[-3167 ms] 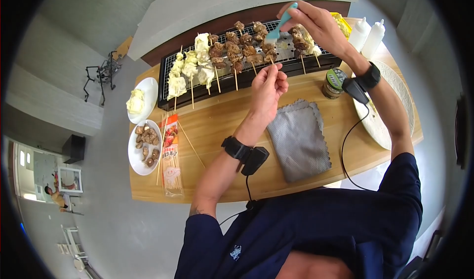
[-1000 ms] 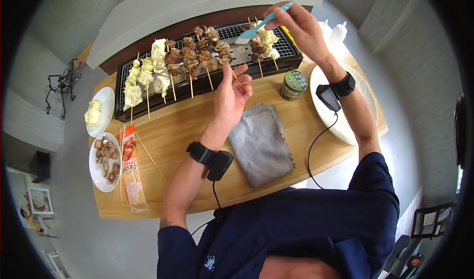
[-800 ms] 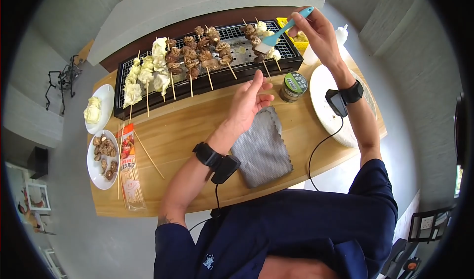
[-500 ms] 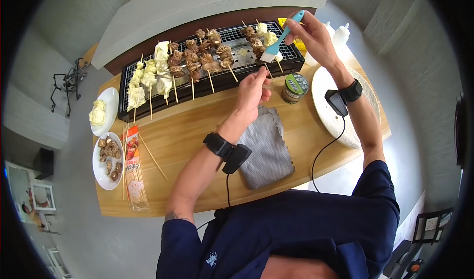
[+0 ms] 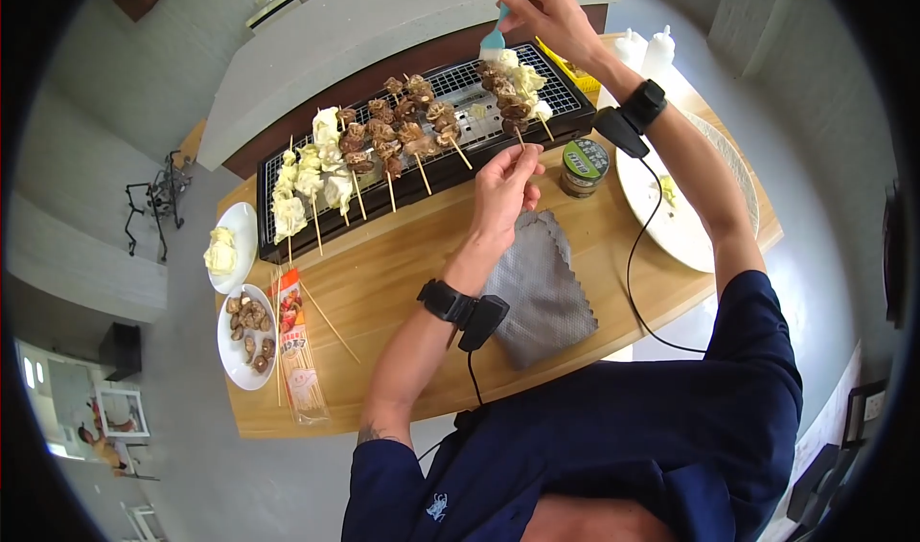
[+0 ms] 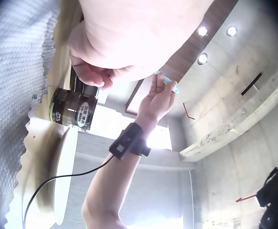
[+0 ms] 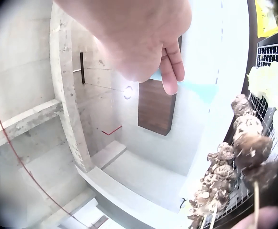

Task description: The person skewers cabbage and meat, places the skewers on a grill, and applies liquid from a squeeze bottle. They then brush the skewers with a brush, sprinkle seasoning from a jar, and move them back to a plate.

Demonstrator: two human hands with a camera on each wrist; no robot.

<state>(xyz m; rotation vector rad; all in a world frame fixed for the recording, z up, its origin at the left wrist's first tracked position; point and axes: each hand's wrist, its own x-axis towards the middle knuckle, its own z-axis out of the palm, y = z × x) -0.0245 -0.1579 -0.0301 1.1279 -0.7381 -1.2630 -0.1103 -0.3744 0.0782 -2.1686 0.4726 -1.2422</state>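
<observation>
My left hand pinches the lower stick end of a mushroom skewer on the right part of the grill. My right hand holds a blue basting brush by its handle, bristles down at the far end of that skewer. In the right wrist view the right hand partly hides the brush, and the mushroom skewer lies below it. A cabbage skewer sits close to its right. Several mushroom and cabbage skewers fill the grill's middle and left side.
A green-lidded jar stands before the grill, beside a grey cloth. At right are a large plate and two white squeeze bottles. Plates of cabbage and mushrooms and a skewer packet lie left.
My left hand has let go of a mushroom skewer in the middle, moved right and pinched another. The brush came across to this skewer, then went from its near end to its far end.
</observation>
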